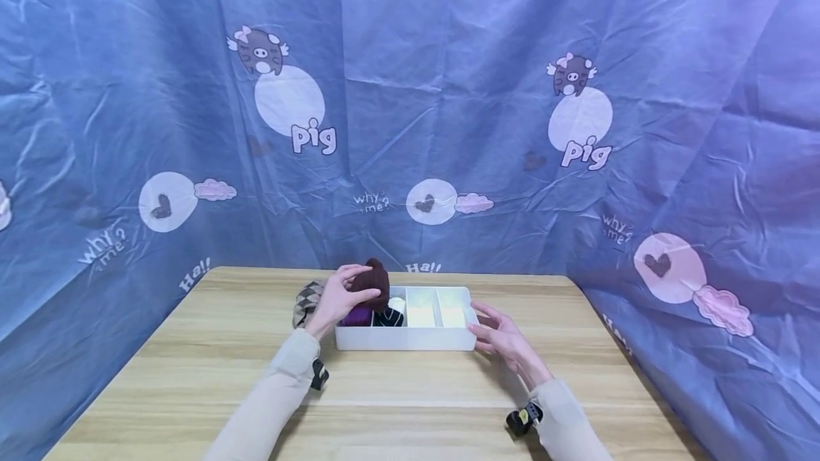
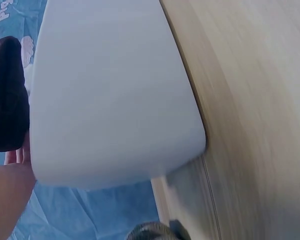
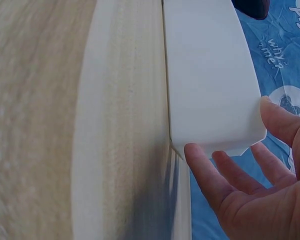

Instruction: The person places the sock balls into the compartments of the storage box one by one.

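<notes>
A white divided box [image 1: 407,338] stands on the wooden table [image 1: 192,375]. My left hand [image 1: 338,297] grips a dark brown rolled sock [image 1: 374,282] above the box's left end; the same brown sock [image 2: 7,95] shows beyond the box wall [image 2: 115,95] in the left wrist view. A purple roll [image 1: 357,316] and a black patterned roll [image 1: 388,317] lie in the left compartments. My right hand [image 1: 500,336] is open, its straight fingers [image 3: 210,175] at the box's right end [image 3: 210,85].
A checked grey sock [image 1: 307,301] lies on the table just left of the box. The two right compartments [image 1: 438,308] hold nothing that I can see. Blue printed cloth [image 1: 410,105] hangs behind and on both sides of the table.
</notes>
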A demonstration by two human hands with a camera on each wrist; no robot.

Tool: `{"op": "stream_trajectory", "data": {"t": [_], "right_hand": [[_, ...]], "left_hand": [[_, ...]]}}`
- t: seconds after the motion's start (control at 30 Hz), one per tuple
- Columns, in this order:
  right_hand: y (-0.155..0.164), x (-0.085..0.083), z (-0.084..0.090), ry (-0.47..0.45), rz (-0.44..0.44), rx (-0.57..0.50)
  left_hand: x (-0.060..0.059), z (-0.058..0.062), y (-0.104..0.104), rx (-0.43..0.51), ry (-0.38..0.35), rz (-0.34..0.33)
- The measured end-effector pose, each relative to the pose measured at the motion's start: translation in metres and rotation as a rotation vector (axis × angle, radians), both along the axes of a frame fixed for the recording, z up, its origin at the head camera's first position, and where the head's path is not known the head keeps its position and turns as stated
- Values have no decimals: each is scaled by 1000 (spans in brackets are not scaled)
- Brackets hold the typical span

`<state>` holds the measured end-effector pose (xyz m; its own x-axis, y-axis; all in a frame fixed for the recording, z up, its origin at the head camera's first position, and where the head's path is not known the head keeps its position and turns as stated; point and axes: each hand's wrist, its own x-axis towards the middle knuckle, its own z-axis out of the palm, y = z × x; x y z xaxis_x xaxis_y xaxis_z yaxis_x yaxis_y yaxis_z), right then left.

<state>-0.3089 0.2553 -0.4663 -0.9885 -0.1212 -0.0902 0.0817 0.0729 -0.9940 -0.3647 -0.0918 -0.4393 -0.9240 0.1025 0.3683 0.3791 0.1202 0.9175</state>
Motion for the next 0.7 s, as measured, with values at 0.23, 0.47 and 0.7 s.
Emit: {"op": "stream_trajectory", "data": {"t": [0.23, 0.47, 0.7], "right_hand": [[1, 1, 1, 0, 6, -6], [2, 1, 1, 1, 2, 0], [2, 1, 1, -3, -2, 5]], "left_hand": [[1, 1, 13, -8, -14, 0], [8, 4, 25, -18, -39, -50], [4, 1, 38, -28, -52, -43]]}}
